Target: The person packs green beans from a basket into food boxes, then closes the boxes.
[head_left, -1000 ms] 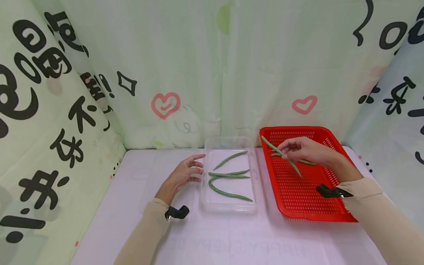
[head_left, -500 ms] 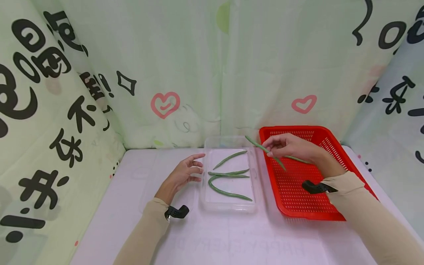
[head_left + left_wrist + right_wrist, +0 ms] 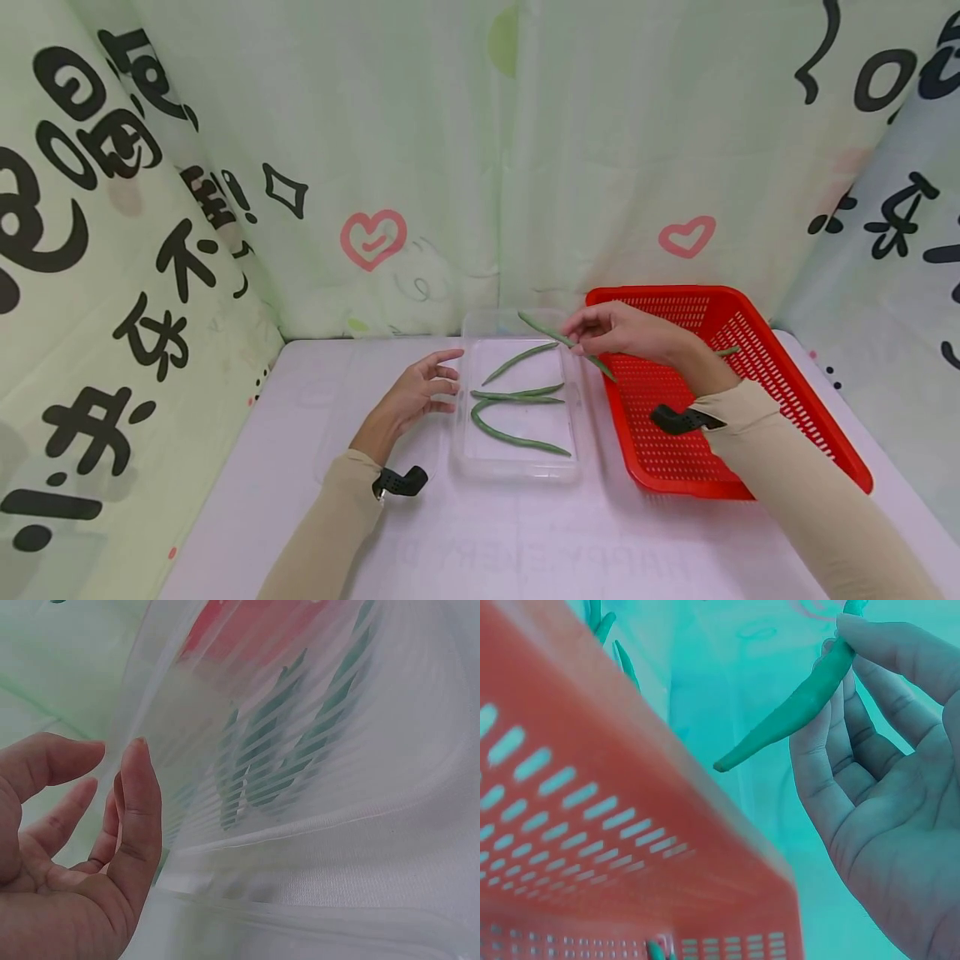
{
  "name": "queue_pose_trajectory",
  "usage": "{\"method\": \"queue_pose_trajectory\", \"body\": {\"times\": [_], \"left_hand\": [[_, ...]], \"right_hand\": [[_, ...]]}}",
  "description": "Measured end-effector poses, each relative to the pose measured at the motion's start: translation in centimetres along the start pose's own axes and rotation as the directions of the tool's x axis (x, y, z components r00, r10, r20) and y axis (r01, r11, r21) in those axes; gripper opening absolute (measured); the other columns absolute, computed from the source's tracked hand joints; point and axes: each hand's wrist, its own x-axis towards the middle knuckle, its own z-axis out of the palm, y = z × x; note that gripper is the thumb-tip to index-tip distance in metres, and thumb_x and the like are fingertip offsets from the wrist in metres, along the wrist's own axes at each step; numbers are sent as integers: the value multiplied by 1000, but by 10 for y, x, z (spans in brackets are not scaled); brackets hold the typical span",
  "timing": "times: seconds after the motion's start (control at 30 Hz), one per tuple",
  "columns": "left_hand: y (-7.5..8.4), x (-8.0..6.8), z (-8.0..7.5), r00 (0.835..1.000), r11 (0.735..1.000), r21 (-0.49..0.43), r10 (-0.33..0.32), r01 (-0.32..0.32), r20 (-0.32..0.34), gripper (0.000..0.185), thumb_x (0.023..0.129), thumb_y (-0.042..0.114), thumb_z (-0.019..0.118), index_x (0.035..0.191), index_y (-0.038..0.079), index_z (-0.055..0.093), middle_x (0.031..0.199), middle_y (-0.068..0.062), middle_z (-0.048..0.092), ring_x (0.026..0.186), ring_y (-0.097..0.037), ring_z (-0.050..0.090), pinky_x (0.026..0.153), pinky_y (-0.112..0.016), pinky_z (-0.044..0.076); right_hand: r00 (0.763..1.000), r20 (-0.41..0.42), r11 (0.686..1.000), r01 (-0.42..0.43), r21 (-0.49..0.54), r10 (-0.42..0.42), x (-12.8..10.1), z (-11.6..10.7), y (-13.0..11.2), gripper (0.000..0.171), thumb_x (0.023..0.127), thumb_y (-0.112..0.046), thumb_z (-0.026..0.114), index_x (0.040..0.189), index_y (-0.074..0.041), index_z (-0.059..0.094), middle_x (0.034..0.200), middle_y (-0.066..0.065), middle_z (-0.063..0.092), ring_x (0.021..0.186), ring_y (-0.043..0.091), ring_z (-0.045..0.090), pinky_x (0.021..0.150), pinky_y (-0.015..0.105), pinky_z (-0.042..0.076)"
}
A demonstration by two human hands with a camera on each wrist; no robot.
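Between thumb and fingers my right hand (image 3: 626, 335) pinches a long green bean (image 3: 795, 705). In the head view that bean slants across the gap between the clear plastic tray (image 3: 517, 472) and the red basket (image 3: 637, 467), its far end over the tray's back right part. Several green beans (image 3: 521, 444) lie inside the tray. My left hand (image 3: 418, 390) is beside the tray's left wall, fingers loosely bent and holding nothing; the left wrist view shows its fingertips (image 3: 136, 761) close to the clear wall. Whether they touch it I cannot tell.
One more bean (image 3: 727, 352) shows in the red basket, partly hidden by my right arm. Both containers stand on a white-covered table (image 3: 450, 542). A printed curtain (image 3: 525, 167) hangs behind the table and at both sides.
My right hand has moved left with the bean, from over the red basket to the gap by the clear tray. The left hand stays where it was.
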Motion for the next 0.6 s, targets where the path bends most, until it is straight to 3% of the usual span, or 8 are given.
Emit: {"method": "queue_pose_trajectory", "body": {"times": [0.6], "left_hand": [[1,0,0,1000,1000,-1,-3,3,19,63,92,-2,65,150,19,51,114,-9,54,94,-19,60,72,-33,61]], "right_hand": [[995,89,999,45,-7,-44,22,24,-11,34,94,-14,72,125,-2,67,108,12,66,97,25,59,83,29,55]]}}
